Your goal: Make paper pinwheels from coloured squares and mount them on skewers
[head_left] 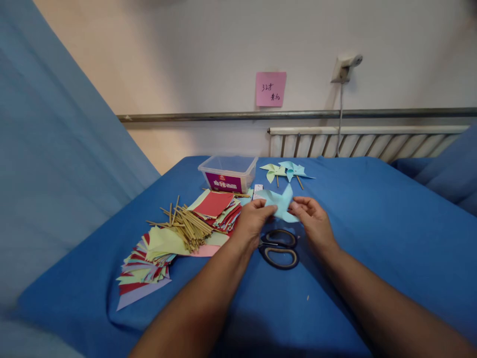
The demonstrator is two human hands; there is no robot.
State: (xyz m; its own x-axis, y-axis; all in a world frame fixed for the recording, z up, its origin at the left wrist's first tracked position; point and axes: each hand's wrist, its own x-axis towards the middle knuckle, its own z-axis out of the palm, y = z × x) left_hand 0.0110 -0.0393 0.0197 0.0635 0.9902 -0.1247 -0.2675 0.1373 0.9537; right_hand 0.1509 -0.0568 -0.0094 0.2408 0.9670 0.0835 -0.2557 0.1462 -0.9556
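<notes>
Head view, from left to right: a fanned heap of coloured paper squares (149, 263) in red, yellow-green and lilac lies on the blue cloth-covered desk (372, 223), with a loose bundle of thin wooden sticks (186, 226) across its far end and a second pile of paper topped by a red sheet (215, 205) just beyond. Behind that stands a clear plastic tub with a purple label (228, 174). The left hand (253, 221) pinches the left edge of a light blue folded paper pinwheel (281, 203), held just above the desk near the middle; black-handled scissors (279, 248) lie beneath and nearer, between the wrists. The right hand (313, 219) grips the pinwheel's right side with fingertips closed on the paper. Farther off, two finished paper pinwheels on sticks (286, 171), one pale green, one blue, rest side by side. The step in hand looks like shaping the blades of the blue pinwheel, which has no stick visible; the next move probably calls for keeping the folded corners gathered at the centre while one hand frees itself.
</notes>
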